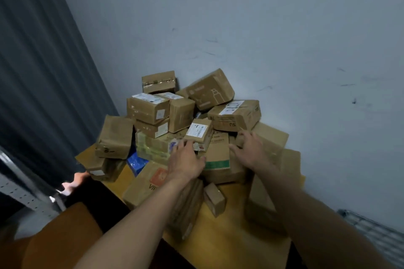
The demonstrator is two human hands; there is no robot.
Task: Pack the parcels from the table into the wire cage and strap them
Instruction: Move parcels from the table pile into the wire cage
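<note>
Several brown cardboard parcels lie heaped on a yellow wooden table [231, 231] against the wall. A tall box with a green stripe [217, 159] stands in the middle of the heap, and a small box with a white label [199, 131] leans on its top left. My left hand [185, 159] reaches to the left side of the striped box, its fingers touching the labelled box's lower edge. My right hand [251, 150] lies spread against the striped box's right side, fingers relaxed. Neither hand visibly grips anything. The wire cage [376, 233] shows only as a corner at the lower right.
A dark grey curtain [39, 94] hangs at the left, with a metal rack post [19, 192] below it. A brown chair or seat [56, 231] sits at the lower left. A small loose box [215, 201] and a large orange-logo box [148, 183] lie near the table's front.
</note>
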